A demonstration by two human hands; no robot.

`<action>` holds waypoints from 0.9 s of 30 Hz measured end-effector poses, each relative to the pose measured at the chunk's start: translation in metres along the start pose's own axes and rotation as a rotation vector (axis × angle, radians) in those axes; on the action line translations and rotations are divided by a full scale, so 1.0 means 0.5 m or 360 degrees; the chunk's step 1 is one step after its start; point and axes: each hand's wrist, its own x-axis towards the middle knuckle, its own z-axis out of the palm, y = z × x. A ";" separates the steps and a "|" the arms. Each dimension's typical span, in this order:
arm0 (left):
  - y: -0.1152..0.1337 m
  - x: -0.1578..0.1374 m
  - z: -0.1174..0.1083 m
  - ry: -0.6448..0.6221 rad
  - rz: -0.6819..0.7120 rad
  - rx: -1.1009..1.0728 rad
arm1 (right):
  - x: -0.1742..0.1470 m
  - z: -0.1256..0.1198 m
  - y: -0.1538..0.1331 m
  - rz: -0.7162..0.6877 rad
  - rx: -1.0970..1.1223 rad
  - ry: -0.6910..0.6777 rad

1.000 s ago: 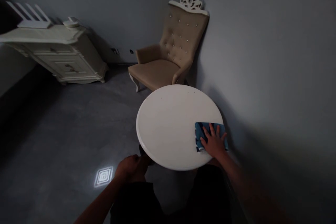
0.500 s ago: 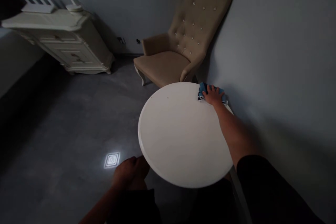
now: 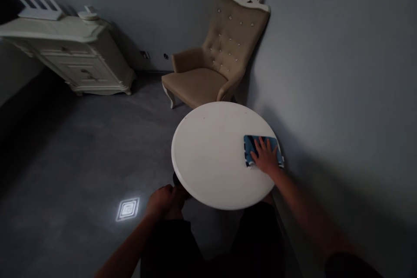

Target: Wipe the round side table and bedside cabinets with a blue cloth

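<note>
My right hand [image 3: 265,156] lies flat with its fingers spread on a folded blue cloth [image 3: 250,144] with dark and white markings. It presses the cloth to the right side of a round white tabletop [image 3: 215,160], near the rim by the wall. My left hand [image 3: 161,200] is curled low beside my knee, left of the table's near edge. Shadow hides its fingertips, and I cannot make out what, if anything, is in them. A dark shape shows just beyond it under the rim.
A tan tufted armchair [image 3: 198,84] with a carved white crest stands behind the table. At the left is a white cabinet [image 3: 94,67] bearing a router [image 3: 41,12] and a small white object [image 3: 87,15]. The grey wall [image 3: 325,74] runs close along the table's right side.
My right hand has drawn the cloth from the tabletop's far right edge toward me, with the cloth now spread flatter. My left hand stays low by the knee. The view has shifted slightly.
</note>
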 end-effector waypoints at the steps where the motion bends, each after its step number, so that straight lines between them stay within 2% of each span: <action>1: -0.004 -0.002 0.003 0.0011 0.0018 -0.0014 | -0.064 0.012 -0.001 0.0002 0.0000 -0.0004; 4: -0.016 -0.007 0.009 0.0032 0.0043 -0.0021 | -0.214 0.047 -0.010 0.0067 0.0023 -0.0052; 6: -0.025 -0.010 0.011 0.0040 0.0045 -0.0019 | -0.264 0.061 -0.015 0.0113 0.0032 -0.0115; 8: -0.033 -0.009 0.013 0.0035 0.0036 -0.0043 | -0.269 0.061 -0.018 0.0117 0.0021 -0.0158; 10: -0.040 -0.004 0.014 0.0023 0.0025 -0.0065 | -0.232 0.051 -0.015 0.0094 -0.0009 -0.0137; 12: -0.042 0.002 0.014 0.0016 0.0013 -0.0072 | -0.159 0.032 -0.011 0.0071 -0.0035 -0.0081; 14: -0.042 0.007 0.011 0.0001 -0.0006 -0.0082 | -0.059 0.010 -0.008 0.0079 -0.0051 -0.0052; 22: -0.025 0.018 -0.019 -0.0072 -0.0087 -0.0068 | 0.406 -0.064 -0.042 0.0151 -0.0004 -0.0063; 25: -0.017 0.024 -0.022 -0.0080 -0.0133 -0.0049 | 0.518 -0.076 -0.058 0.0170 0.0039 -0.0062; 27: -0.009 0.026 -0.024 -0.0072 -0.0139 -0.0034 | 0.555 -0.077 -0.064 0.0195 0.0087 -0.0075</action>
